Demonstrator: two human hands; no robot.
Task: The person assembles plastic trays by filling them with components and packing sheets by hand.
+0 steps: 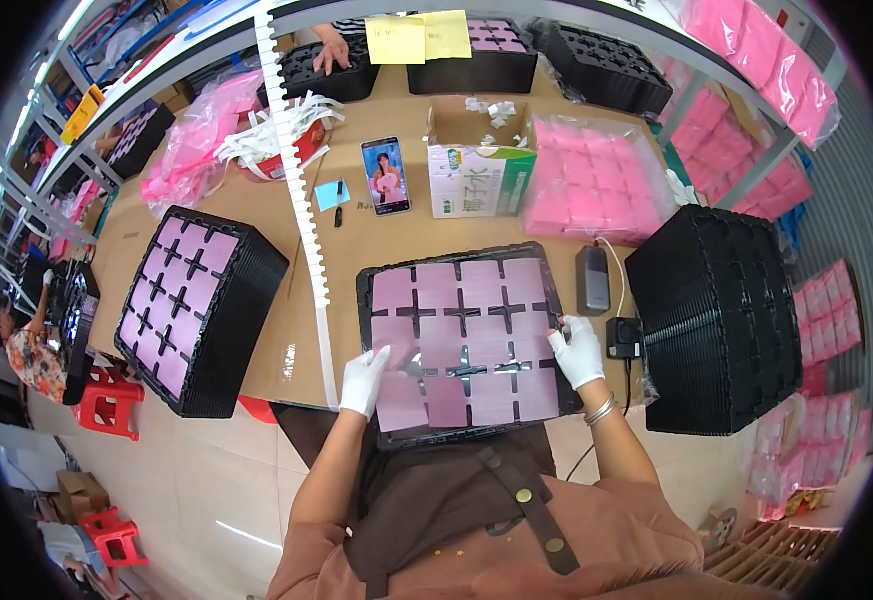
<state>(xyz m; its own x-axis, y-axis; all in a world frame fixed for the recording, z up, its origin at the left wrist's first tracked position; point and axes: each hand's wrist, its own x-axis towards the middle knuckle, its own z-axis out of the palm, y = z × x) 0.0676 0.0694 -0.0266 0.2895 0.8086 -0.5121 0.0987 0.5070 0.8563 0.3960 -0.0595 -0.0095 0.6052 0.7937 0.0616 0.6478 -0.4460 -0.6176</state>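
Note:
A black plastic tray [549, 262] sits at the front edge of the table before me. Lilac sheets [439, 330] lie in its compartments in rows, with black cross-shaped dividers showing between them. Glare shines off the middle of the lower rows. My left hand [365, 382], in a white glove, is closed on the tray's left side, its thumb over the rim by a lilac sheet. On the opposite side my gloved right hand [577, 352] has its fingers bent at the right rim. The undersides of both grips are hidden.
Stacked black trays stand left [247, 300] and right [717, 320]. Behind are a phone [387, 176], an open carton [482, 180], bagged pink pieces [597, 180] and white strips [282, 140]. A power bank [593, 280] and cable lie right. A co-worker's hand [332, 50] touches a far tray.

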